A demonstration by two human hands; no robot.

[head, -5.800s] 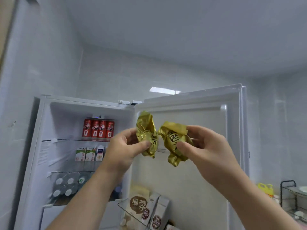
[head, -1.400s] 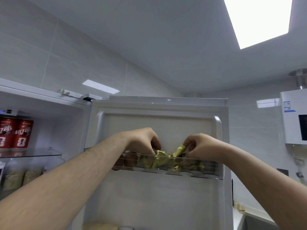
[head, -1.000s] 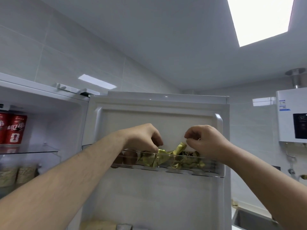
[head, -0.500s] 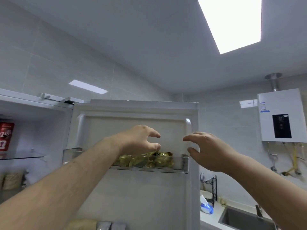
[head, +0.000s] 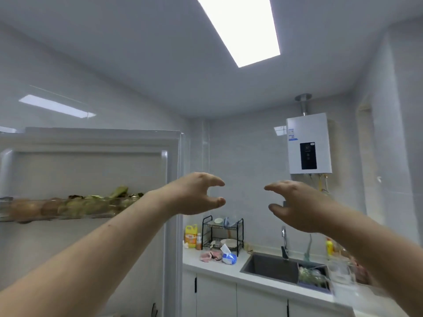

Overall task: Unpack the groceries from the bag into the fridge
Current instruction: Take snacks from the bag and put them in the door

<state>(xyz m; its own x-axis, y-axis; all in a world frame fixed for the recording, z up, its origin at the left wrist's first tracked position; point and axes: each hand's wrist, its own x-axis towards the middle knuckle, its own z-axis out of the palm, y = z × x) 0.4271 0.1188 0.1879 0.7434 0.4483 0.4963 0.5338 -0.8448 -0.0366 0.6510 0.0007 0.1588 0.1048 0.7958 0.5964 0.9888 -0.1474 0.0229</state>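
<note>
Our left hand (head: 194,194) and right hand (head: 297,205) hang loosely spread, holding nothing, beside the door's (head: 91,165) right edge. The gold packets (head: 96,201) lie heaped in the door shelf (head: 68,218), one poking above its rim. We judge a hard swing of the door could spill them.

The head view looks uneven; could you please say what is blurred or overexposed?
Head view: the ceiling light panel is blown out white; the door shelf and its gold packets are motion-smeared; the left hand and right hand look fairly sharp.
</note>
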